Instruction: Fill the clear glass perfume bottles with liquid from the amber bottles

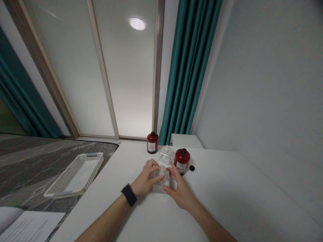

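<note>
A clear square bottle (164,182) with a rounded clear top (162,170) is on the white table between my hands. My left hand (148,176), with a dark watch on the wrist, curls round the left side of the bottle, thumb and fingers near its neck. My right hand (178,186) is at the other side, thumb and fingers spread apart by the right edge; I cannot tell how firmly it touches. Just beyond my right fingers stands a dark red bottle (182,160) with a white label. A small black cap (192,168) lies beside it.
Another clear bottle (166,154) sits behind, near a second red bottle with a black cap (152,143). A white perforated basket (75,174) and an open book (30,225) are left of the table (217,201). A white cabinet (186,140) stands beyond the far edge.
</note>
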### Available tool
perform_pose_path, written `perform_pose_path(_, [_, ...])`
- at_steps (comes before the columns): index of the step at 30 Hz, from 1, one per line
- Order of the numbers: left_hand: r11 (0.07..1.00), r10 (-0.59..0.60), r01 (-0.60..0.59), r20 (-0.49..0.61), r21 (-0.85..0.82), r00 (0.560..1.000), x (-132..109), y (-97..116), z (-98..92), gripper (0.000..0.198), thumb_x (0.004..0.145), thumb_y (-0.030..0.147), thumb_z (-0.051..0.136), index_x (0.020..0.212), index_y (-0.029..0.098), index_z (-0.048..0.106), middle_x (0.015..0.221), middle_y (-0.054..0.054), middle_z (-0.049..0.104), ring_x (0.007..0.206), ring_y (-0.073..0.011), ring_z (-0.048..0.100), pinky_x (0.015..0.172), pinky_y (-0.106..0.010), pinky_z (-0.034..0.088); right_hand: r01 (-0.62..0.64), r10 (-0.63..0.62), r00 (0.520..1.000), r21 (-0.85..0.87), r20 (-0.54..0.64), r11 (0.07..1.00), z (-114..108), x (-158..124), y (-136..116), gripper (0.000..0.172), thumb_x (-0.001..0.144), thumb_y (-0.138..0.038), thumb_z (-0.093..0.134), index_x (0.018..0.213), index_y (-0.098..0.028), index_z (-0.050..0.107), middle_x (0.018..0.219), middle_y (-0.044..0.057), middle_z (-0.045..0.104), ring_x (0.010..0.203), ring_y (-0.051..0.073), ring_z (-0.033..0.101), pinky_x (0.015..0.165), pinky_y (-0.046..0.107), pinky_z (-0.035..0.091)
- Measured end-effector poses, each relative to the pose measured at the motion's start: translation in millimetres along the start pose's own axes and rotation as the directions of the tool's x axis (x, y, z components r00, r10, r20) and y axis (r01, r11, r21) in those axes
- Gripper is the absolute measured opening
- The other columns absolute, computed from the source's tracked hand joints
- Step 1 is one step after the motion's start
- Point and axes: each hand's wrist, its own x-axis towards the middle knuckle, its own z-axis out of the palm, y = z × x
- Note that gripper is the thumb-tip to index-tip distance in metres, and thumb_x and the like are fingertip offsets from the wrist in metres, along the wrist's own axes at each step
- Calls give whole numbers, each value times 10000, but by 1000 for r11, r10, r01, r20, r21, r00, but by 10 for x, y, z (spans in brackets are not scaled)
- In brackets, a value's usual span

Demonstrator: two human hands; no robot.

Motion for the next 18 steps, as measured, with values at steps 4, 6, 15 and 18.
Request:
perform_pose_path(4, [999, -20, 21, -28, 29, 999, -6, -20, 21, 306, 891, 489, 635, 893, 196, 724, 981, -70, 547, 1011, -263, 499, 943, -420, 429, 14, -14, 1000, -25, 8, 1000, -10, 4, 6, 991, 746, -102, 718, 1555, -314, 187, 1471, 108, 493, 1332, 264, 514, 1146, 519, 344])
perform_pose_path(6, [1000, -18, 19, -36, 21, 999, -10, -16, 12, 273, 874, 463, 669, 924, 204, 739, 1027, -84, 595, 1054, -276, 517, 982, -443, 424, 22, -22, 1000, -22, 19, 1000, -27, 14, -2, 1024, 744, -108, 728, 1563, -321, 151, 1469, 109, 496, 1334, 265, 513, 1152, 525, 332])
perform_pose_path(15, [986, -44, 52, 53, -158, 998, -49, 77, -79, 531, 881, 295, 667, 1395, 238, 544, 1337, -85, 649, 1210, -263, 599, 1104, -442, 416, 14, -17, 996, 43, 83, 999, -79, 11, -84, 1049, 762, -146, 736, 1575, -321, 96, 1468, 111, 499, 1339, 261, 509, 1156, 531, 324])
perform_pose_path(18, [994, -5, 9, 37, -106, 999, -50, 82, -70, 460, 892, 289, 650, 1347, 253, 597, 1331, -69, 659, 1205, -260, 607, 1087, -435, 444, 26, -28, 996, 21, 89, 999, -76, 6, -84, 1048, 771, -158, 730, 1577, -319, 80, 1461, 109, 499, 1335, 259, 509, 1158, 531, 320])
